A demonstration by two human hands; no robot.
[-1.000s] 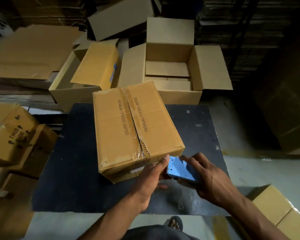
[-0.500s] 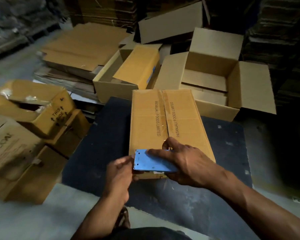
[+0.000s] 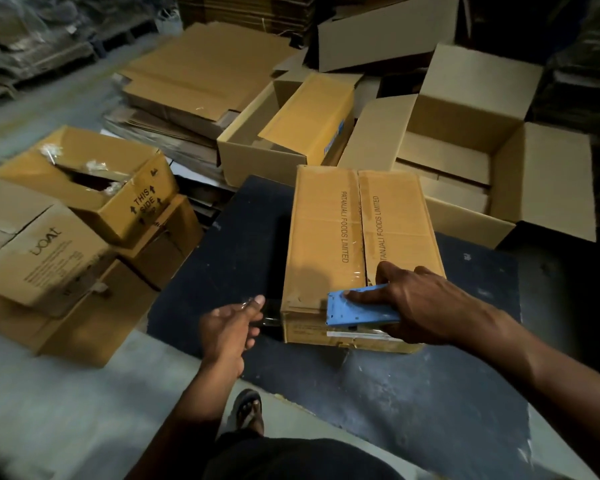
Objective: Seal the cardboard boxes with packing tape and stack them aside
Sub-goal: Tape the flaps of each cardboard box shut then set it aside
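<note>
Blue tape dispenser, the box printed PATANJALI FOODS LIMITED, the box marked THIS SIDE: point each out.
blue tape dispenser [image 3: 357, 308], head view, on its flat blue plate.
PATANJALI FOODS LIMITED box [image 3: 321, 233], head view, on its left top flap.
THIS SIDE box [image 3: 125, 213], head view, on its printed side wall.

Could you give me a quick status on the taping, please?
Right hand grips blue tape dispenser at box near edge. Left hand pinches clear tape end. Nothing blocking.

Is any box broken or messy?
Yes. The box marked THIS SIDE on the left has a torn-open top with scraps of old tape sticking up, and it sits tilted on the boxes under it.
</note>
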